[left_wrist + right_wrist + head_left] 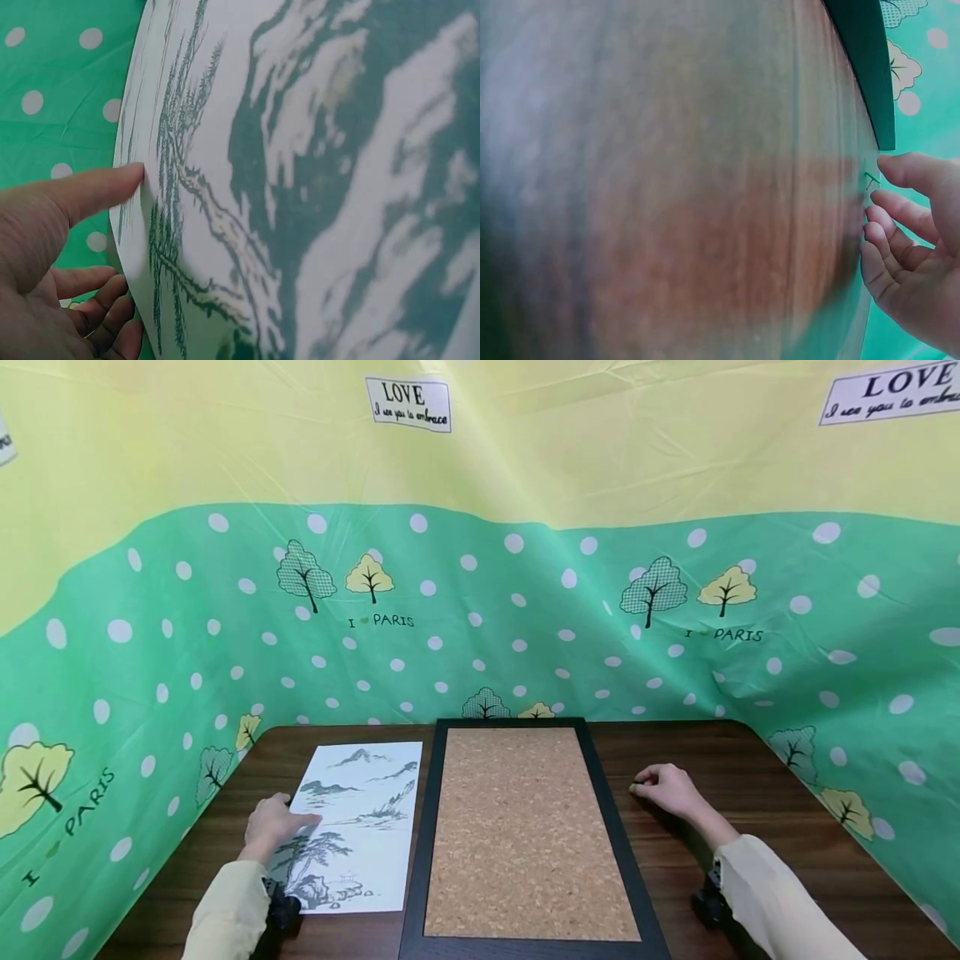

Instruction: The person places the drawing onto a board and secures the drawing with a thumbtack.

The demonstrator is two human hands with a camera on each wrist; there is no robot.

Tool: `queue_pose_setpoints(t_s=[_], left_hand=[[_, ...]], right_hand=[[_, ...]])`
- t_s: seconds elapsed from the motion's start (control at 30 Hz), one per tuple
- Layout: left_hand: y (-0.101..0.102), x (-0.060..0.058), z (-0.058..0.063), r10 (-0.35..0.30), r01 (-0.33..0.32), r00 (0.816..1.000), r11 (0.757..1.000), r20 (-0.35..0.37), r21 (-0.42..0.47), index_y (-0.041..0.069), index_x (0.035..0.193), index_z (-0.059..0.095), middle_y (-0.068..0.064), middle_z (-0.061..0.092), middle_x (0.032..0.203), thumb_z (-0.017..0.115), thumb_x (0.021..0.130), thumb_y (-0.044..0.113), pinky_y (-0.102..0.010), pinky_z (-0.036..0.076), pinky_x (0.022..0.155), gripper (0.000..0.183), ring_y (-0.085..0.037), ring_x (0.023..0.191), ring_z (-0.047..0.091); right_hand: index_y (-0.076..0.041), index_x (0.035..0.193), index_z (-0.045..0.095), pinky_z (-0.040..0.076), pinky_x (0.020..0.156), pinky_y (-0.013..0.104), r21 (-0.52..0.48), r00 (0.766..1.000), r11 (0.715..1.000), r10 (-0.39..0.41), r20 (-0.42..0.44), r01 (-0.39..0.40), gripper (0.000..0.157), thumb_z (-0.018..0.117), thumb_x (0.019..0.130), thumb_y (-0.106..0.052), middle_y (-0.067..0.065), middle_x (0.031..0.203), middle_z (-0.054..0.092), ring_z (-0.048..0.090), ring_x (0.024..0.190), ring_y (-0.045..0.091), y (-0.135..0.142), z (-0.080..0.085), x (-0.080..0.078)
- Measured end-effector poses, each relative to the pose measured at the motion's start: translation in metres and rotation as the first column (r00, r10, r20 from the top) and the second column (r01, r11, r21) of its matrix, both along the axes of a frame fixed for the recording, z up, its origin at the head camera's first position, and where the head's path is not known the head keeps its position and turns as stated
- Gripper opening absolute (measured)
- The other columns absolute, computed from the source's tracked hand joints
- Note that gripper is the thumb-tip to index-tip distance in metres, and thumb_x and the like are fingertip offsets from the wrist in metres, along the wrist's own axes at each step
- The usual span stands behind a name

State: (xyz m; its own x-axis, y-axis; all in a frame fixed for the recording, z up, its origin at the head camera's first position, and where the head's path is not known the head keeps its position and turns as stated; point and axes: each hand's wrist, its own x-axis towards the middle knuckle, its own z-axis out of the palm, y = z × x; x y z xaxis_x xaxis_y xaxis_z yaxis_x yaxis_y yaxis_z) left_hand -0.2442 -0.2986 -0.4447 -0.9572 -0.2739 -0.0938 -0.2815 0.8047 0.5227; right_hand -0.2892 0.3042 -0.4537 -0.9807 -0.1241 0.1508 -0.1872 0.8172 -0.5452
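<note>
A white sheet printed with a grey ink landscape (375, 860) lies on the left of the table. At its left edge is my left hand (273, 825), the thumb over the printed face and the other fingers curled at the border, gripping that edge. Right of the frame, my right hand (667, 789) is low over the tabletop. Its thumb and index finger stand apart on either side of a small green thumbtack (872, 179), which appears tipped on its side against the wood. Between the hands lies a cork board (525, 835) with a black frame (617, 827).
The dark brown wooden table (675, 885) has rounded far corners. Behind and at both sides hangs a green and yellow cloth (517, 577) with white dots and printed trees. Dark wrist cameras (281, 910) are strapped at both sleeves.
</note>
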Motion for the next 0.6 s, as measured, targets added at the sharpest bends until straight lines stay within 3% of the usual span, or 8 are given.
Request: queue_pose_setpoints(t_s=[0.2,0.37,0.6], left_hand=[[0.000,-0.001,0.002,0.044,-0.043,0.999,0.996,-0.005,0.082,-0.018,0.125,0.035,-0.039,0.042,0.119,0.071,0.073,0.020,-0.055,0.036,0.088,0.074,-0.047,0.104,0.045],[-0.005,0.001,0.002,0.042,-0.039,0.999,0.992,-0.022,0.122,-0.017,0.118,0.042,-0.035,0.048,0.112,0.071,0.073,0.018,-0.052,0.039,0.082,0.064,-0.042,0.097,0.049],[-0.016,-0.003,-0.007,0.025,-0.019,0.997,0.996,-0.068,0.089,-0.010,0.093,0.052,-0.017,0.052,0.080,0.073,0.069,0.015,-0.037,0.040,0.064,0.041,-0.028,0.075,0.047]], right_hand=[[0.005,0.085,0.065,0.039,0.057,0.030,-0.024,1.000,1.000,0.006,0.000,-0.006,0.016,0.064,0.079,-0.010,0.005,0.071,0.058,0.047,0.063,0.016,-0.002,-0.001,-0.001],[0.003,0.083,0.066,0.039,0.059,0.031,-0.028,1.000,0.999,0.021,-0.003,-0.021,0.009,0.063,0.080,-0.006,0.004,0.072,0.057,0.047,0.065,0.017,-0.001,-0.004,-0.001],[0.000,0.079,0.066,0.040,0.061,0.032,-0.011,0.999,0.999,0.042,-0.017,-0.042,0.005,0.062,0.080,-0.003,0.004,0.074,0.059,0.048,0.067,0.017,-0.001,-0.002,-0.002]])
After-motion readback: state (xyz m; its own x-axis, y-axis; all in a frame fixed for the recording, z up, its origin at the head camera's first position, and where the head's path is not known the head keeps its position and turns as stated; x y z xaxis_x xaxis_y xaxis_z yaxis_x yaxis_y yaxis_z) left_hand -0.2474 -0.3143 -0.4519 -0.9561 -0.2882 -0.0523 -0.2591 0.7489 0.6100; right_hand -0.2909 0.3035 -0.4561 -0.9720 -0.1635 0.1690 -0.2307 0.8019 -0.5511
